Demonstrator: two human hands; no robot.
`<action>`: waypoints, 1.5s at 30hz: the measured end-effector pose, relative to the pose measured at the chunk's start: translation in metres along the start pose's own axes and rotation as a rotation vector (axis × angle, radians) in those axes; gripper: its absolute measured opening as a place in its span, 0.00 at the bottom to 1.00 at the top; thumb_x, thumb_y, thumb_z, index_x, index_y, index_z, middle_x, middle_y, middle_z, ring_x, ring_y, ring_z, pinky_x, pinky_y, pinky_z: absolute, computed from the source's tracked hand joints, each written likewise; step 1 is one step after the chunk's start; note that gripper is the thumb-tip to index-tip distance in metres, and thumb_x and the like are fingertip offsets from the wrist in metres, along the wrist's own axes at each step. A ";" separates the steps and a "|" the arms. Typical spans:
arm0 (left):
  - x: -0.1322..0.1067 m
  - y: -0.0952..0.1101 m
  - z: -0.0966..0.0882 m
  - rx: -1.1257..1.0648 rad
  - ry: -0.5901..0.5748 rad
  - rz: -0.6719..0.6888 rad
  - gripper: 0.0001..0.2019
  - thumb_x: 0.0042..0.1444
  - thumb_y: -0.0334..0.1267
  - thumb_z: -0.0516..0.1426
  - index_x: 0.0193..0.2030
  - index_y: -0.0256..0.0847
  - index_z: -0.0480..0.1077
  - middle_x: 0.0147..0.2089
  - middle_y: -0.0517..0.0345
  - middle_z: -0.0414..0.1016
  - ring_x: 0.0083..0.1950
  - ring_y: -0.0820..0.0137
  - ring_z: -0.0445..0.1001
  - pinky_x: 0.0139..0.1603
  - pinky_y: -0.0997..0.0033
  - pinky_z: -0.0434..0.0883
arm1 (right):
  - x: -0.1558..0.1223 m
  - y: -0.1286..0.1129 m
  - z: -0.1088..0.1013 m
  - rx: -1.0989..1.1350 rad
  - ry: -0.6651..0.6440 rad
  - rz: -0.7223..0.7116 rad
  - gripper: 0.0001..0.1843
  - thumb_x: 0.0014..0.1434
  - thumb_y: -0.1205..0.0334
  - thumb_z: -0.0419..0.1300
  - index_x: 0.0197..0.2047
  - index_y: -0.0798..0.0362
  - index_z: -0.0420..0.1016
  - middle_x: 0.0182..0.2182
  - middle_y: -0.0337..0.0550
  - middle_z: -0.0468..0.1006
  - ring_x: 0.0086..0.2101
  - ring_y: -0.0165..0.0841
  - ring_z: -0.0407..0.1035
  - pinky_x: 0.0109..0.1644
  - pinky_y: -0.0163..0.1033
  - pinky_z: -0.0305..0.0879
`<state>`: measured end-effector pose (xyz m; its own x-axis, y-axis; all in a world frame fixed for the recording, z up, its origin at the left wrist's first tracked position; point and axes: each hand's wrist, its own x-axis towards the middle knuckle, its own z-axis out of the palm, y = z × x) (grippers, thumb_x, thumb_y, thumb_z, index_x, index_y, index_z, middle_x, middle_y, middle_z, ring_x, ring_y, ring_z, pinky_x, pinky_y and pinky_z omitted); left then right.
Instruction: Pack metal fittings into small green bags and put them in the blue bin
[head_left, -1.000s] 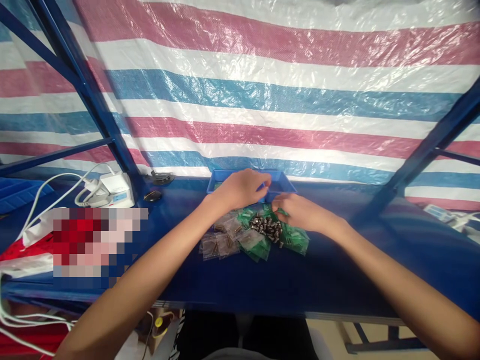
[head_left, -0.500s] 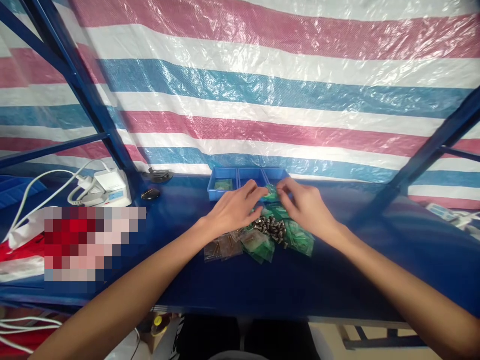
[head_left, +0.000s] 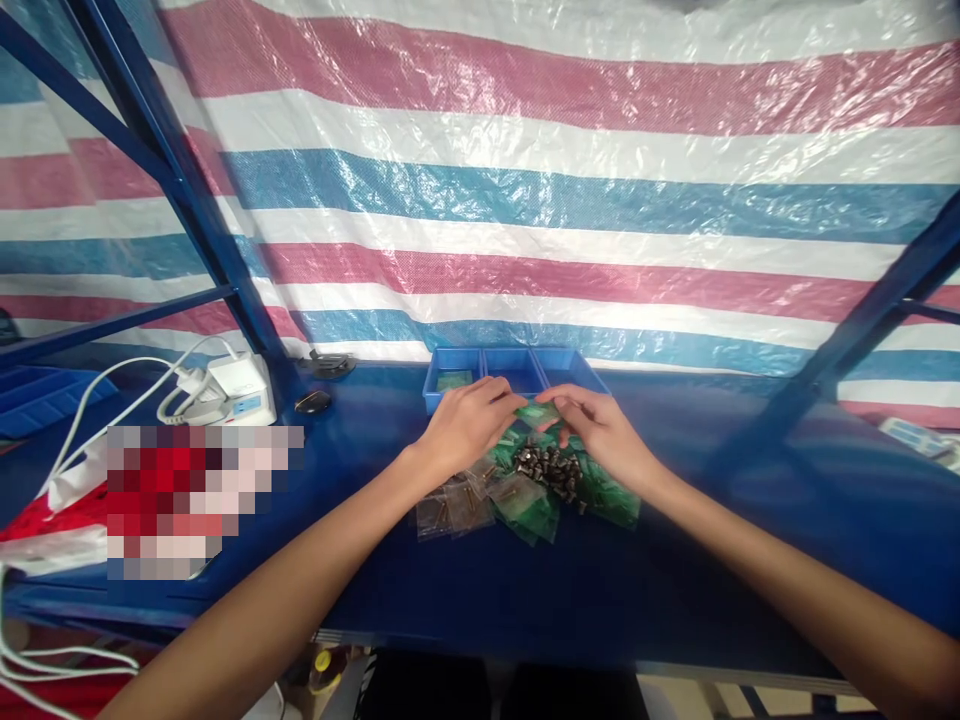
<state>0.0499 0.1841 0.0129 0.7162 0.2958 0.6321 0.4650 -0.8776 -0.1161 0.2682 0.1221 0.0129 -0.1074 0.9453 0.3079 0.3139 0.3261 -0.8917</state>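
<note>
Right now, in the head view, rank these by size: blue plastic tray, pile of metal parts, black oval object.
1. blue plastic divided tray
2. pile of small grey metal parts
3. small black oval object

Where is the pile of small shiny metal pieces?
In the head view, the pile of metal pieces lies mid-table among green plastic bags, beside the right hand, nearer than the blue plastic tray.

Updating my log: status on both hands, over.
Left hand and right hand both pinch one small green plastic bag. Heap of small metal parts beside it. Blue plastic compartment tray right behind.
</note>
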 end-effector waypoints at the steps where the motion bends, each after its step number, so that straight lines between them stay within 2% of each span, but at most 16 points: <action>1: 0.000 -0.002 0.001 -0.031 -0.002 -0.029 0.10 0.72 0.36 0.51 0.50 0.39 0.73 0.42 0.54 0.77 0.45 0.67 0.77 0.39 0.71 0.73 | 0.000 0.001 -0.001 -0.007 -0.019 -0.021 0.18 0.69 0.49 0.54 0.48 0.54 0.76 0.37 0.49 0.82 0.32 0.38 0.76 0.32 0.41 0.71; 4: 0.000 -0.006 0.000 -0.139 -0.001 -0.141 0.10 0.72 0.41 0.54 0.53 0.40 0.72 0.42 0.56 0.80 0.39 0.69 0.79 0.36 0.72 0.72 | 0.000 0.003 -0.002 -0.044 -0.082 -0.082 0.17 0.66 0.53 0.57 0.54 0.52 0.75 0.45 0.50 0.81 0.41 0.41 0.76 0.34 0.41 0.71; 8: 0.000 -0.005 0.000 -0.266 0.003 -0.230 0.17 0.70 0.40 0.55 0.63 0.41 0.63 0.41 0.58 0.79 0.37 0.71 0.78 0.35 0.73 0.72 | -0.004 0.000 0.002 -0.197 -0.046 -0.079 0.15 0.67 0.48 0.58 0.44 0.51 0.76 0.33 0.43 0.78 0.31 0.34 0.70 0.32 0.39 0.65; 11: -0.001 0.000 0.003 -0.288 0.011 -0.201 0.19 0.71 0.38 0.53 0.66 0.42 0.58 0.45 0.54 0.77 0.40 0.69 0.78 0.37 0.71 0.73 | -0.005 -0.002 0.002 -0.271 0.019 -0.095 0.19 0.69 0.45 0.56 0.36 0.52 0.73 0.28 0.40 0.73 0.27 0.32 0.65 0.31 0.38 0.61; 17: -0.002 0.007 0.008 -0.284 0.007 -0.143 0.25 0.69 0.32 0.52 0.70 0.44 0.51 0.57 0.45 0.69 0.38 0.70 0.76 0.30 0.73 0.72 | -0.003 -0.004 -0.004 -0.253 0.129 -0.088 0.23 0.68 0.43 0.57 0.29 0.51 0.68 0.21 0.36 0.64 0.22 0.29 0.57 0.27 0.37 0.55; 20: -0.002 0.009 0.006 -0.210 -0.014 -0.108 0.21 0.69 0.33 0.51 0.67 0.44 0.55 0.60 0.43 0.65 0.41 0.69 0.76 0.31 0.71 0.73 | -0.004 -0.006 -0.003 -0.214 0.137 -0.106 0.24 0.67 0.43 0.58 0.26 0.51 0.67 0.21 0.37 0.63 0.23 0.29 0.56 0.26 0.37 0.56; 23: -0.002 0.012 0.005 -0.164 -0.004 -0.101 0.12 0.70 0.35 0.50 0.58 0.42 0.62 0.58 0.44 0.66 0.40 0.69 0.76 0.33 0.69 0.74 | -0.006 -0.010 -0.002 -0.141 0.107 -0.139 0.20 0.65 0.44 0.61 0.31 0.52 0.75 0.40 0.48 0.77 0.32 0.35 0.68 0.27 0.38 0.65; 25: -0.002 0.015 0.006 -0.182 0.030 -0.107 0.11 0.71 0.35 0.49 0.57 0.41 0.63 0.58 0.45 0.67 0.40 0.69 0.75 0.34 0.68 0.75 | -0.006 -0.013 -0.003 -0.117 0.088 -0.172 0.18 0.64 0.45 0.63 0.35 0.51 0.80 0.58 0.51 0.73 0.44 0.43 0.73 0.30 0.40 0.70; 27: -0.002 0.017 0.007 -0.197 0.070 -0.106 0.11 0.71 0.35 0.49 0.57 0.41 0.65 0.58 0.44 0.68 0.41 0.69 0.76 0.35 0.68 0.75 | -0.006 -0.017 -0.007 -0.113 0.066 -0.196 0.16 0.64 0.47 0.63 0.35 0.50 0.82 0.67 0.47 0.66 0.54 0.49 0.70 0.33 0.42 0.74; 30: -0.002 0.019 0.010 -0.221 0.134 -0.139 0.11 0.72 0.37 0.50 0.56 0.41 0.68 0.55 0.47 0.73 0.44 0.67 0.77 0.37 0.68 0.75 | -0.005 -0.019 -0.011 -0.076 0.028 -0.203 0.14 0.65 0.49 0.63 0.35 0.48 0.84 0.63 0.47 0.71 0.57 0.49 0.70 0.38 0.43 0.76; 33: -0.002 0.018 0.012 -0.290 0.138 -0.241 0.11 0.72 0.39 0.52 0.56 0.40 0.69 0.45 0.53 0.79 0.40 0.68 0.78 0.36 0.69 0.73 | -0.004 -0.017 -0.011 -0.031 0.037 -0.168 0.13 0.65 0.50 0.63 0.42 0.47 0.85 0.54 0.48 0.80 0.49 0.45 0.75 0.41 0.45 0.76; 36: -0.002 0.015 0.012 -0.366 0.101 -0.336 0.17 0.70 0.40 0.54 0.64 0.41 0.64 0.38 0.59 0.80 0.34 0.70 0.78 0.34 0.71 0.71 | -0.003 -0.014 -0.008 -0.061 0.074 -0.106 0.14 0.64 0.50 0.63 0.47 0.46 0.85 0.49 0.46 0.82 0.40 0.40 0.77 0.40 0.45 0.77; 38: -0.002 0.014 0.012 -0.386 0.078 -0.350 0.24 0.69 0.40 0.56 0.69 0.43 0.58 0.39 0.60 0.80 0.33 0.71 0.77 0.34 0.72 0.71 | -0.002 -0.012 -0.007 -0.079 0.091 -0.076 0.14 0.64 0.51 0.63 0.48 0.47 0.85 0.46 0.46 0.84 0.35 0.37 0.77 0.39 0.45 0.77; 40: -0.002 0.012 0.012 -0.359 0.062 -0.324 0.26 0.67 0.44 0.59 0.69 0.45 0.59 0.41 0.58 0.79 0.37 0.69 0.78 0.35 0.72 0.72 | -0.002 -0.010 -0.007 -0.063 0.099 -0.073 0.15 0.63 0.52 0.63 0.49 0.48 0.85 0.44 0.46 0.84 0.33 0.36 0.76 0.39 0.45 0.77; 42: -0.002 0.013 0.011 -0.298 0.061 -0.286 0.25 0.66 0.47 0.60 0.66 0.45 0.63 0.43 0.56 0.78 0.42 0.65 0.78 0.37 0.69 0.74 | -0.001 -0.010 -0.006 -0.023 0.091 -0.084 0.16 0.62 0.52 0.64 0.51 0.48 0.84 0.46 0.46 0.84 0.33 0.36 0.76 0.39 0.45 0.77; 45: -0.002 0.015 0.009 -0.208 0.070 -0.257 0.20 0.68 0.44 0.57 0.64 0.44 0.66 0.44 0.54 0.76 0.45 0.64 0.77 0.40 0.67 0.74 | -0.002 -0.010 -0.006 0.030 0.062 -0.091 0.19 0.63 0.53 0.64 0.54 0.50 0.81 0.50 0.48 0.82 0.34 0.36 0.76 0.39 0.45 0.77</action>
<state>0.0601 0.1742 0.0030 0.5483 0.4974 0.6723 0.5045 -0.8379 0.2084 0.2706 0.1174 0.0229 -0.0756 0.9104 0.4068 0.2775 0.4110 -0.8684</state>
